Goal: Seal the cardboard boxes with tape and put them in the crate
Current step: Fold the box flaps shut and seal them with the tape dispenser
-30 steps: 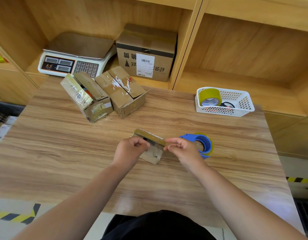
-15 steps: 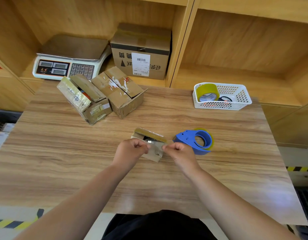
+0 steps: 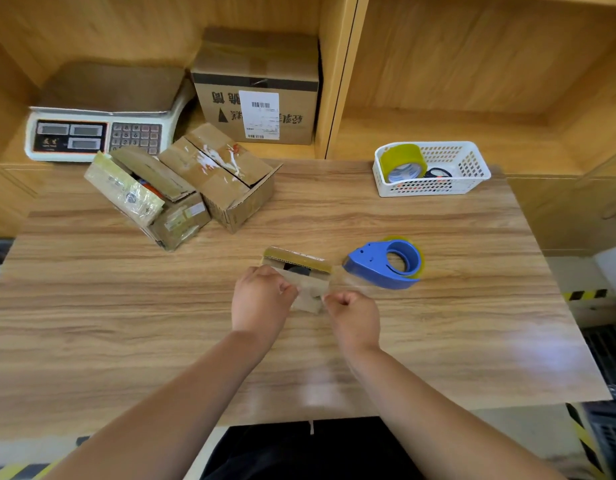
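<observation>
A small flat cardboard box (image 3: 301, 271) lies on the wooden table (image 3: 126, 323) in front of me, its far flap open over a dark gap. My left hand (image 3: 261, 299) grips its left end with curled fingers. My right hand (image 3: 353, 313) pinches its near right corner, where a strip of clear tape seems to run. A blue tape dispenser (image 3: 386, 263) lies just right of the box. Two more cardboard boxes stand at the back left: one with an open flap (image 3: 150, 195) and one with closed flaps (image 3: 226, 181).
A white basket (image 3: 469, 168) holding a yellow tape roll (image 3: 403, 161) stands at the back right. On the shelf behind are a weighing scale (image 3: 95, 126) and a large labelled cardboard box (image 3: 258, 88). A dark crate (image 3: 608, 368) shows at the right edge below the table.
Both hands have drawn nearer to me along the small box; the right hand slid from its far right end down to the near right corner. The view also shifted slightly.
</observation>
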